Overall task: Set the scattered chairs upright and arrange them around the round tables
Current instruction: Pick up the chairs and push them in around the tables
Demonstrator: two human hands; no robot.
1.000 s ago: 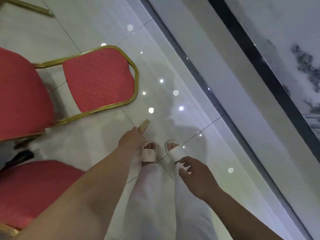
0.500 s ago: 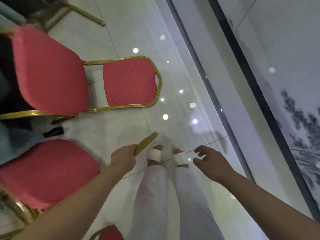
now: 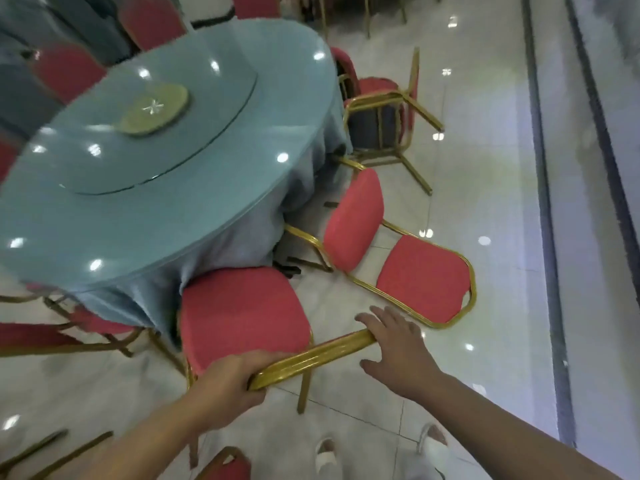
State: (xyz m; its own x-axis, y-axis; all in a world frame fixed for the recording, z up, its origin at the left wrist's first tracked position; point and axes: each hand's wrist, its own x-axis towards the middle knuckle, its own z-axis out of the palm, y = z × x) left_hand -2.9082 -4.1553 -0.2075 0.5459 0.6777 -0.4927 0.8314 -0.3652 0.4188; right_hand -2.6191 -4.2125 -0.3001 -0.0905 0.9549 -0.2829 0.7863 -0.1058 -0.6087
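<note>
Several ceiling lights glint as white spots on the glossy pale tile floor [image 3: 485,168], which runs right to a dark strip [image 3: 543,202] at the foot of a light wall. On the left stands the round desk [image 3: 156,216], draped in a blue cloth [image 3: 239,247] that hangs to the floor; a glass turntable [image 3: 207,126] sits on it with a round yellow-green mat [image 3: 154,109] at its middle.

At the desk's near edge is the upright chair [image 3: 242,317], red seat towards the cloth. The left hand [image 3: 228,379] grips its gold top rail [image 3: 311,355], fingers curled round it; the right hand [image 3: 394,344] lies flat with fingers spread, touching the rail's right end without closing on it.

Just beyond, a fallen chair [image 3: 420,278] lies on its back on the floor, legs towards the desk. Farther off, a tipped chair [image 3: 377,109] leans against the cloth with its gold legs pointing outward. More red chair backs [image 3: 65,69] ring the far side, blurred. Another chair [image 3: 34,336] shows low at the left edge, its pose unclear. White sandals [image 3: 325,455] stand on the tiles at the bottom
</note>
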